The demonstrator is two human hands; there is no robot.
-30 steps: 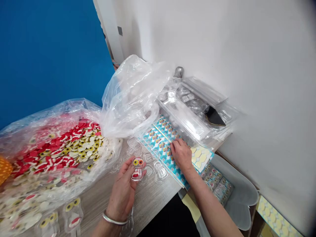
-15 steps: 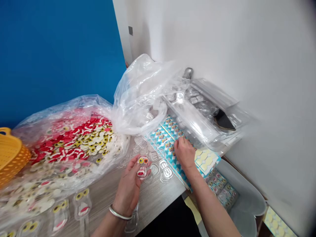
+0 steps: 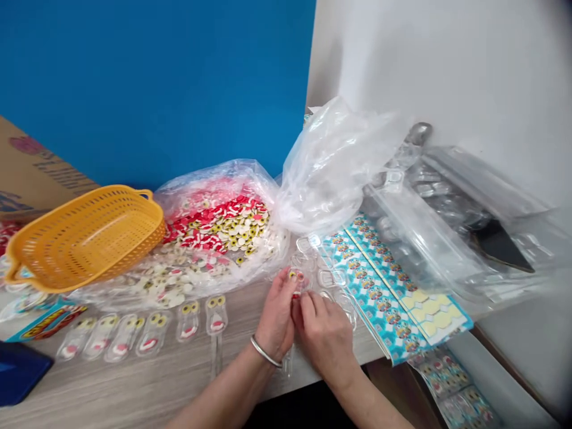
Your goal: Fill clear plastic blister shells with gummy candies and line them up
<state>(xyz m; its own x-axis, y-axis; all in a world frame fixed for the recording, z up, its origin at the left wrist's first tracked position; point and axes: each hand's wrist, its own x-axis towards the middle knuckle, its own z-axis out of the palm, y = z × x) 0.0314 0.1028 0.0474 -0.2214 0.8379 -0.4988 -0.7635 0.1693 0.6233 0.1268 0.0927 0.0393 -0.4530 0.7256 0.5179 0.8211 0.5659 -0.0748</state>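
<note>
In the head view my left hand [image 3: 276, 316], with a silver bangle at its wrist, grips a small clear plastic blister shell [image 3: 295, 277] with a yellow eye, an orange eye and a red mouth in it. My right hand [image 3: 325, 330] is closed against the lower end of this shell, its fingertips pinched together. What those fingertips hold, if anything, is hidden. Loose clear shells [image 3: 331, 276] lie on the table just beyond my hands. To their right is a stack of blue printed sticker sheets [image 3: 379, 280], with bare yellow backing at its near right part.
An open plastic bag [image 3: 241, 223] of red mouth and yellow eye pieces lies behind. Left are a yellow basket [image 3: 89, 238], a dark blue object [image 3: 22, 372] and a row of filled shells [image 3: 154, 333]. Clear packaging [image 3: 429, 232] is piled right, above a bin with printed packs [image 3: 456, 381].
My right hand has come away from the sticker sheets to the shell in my left hand. The view has turned left, bringing the whole basket and a cardboard box into sight.
</note>
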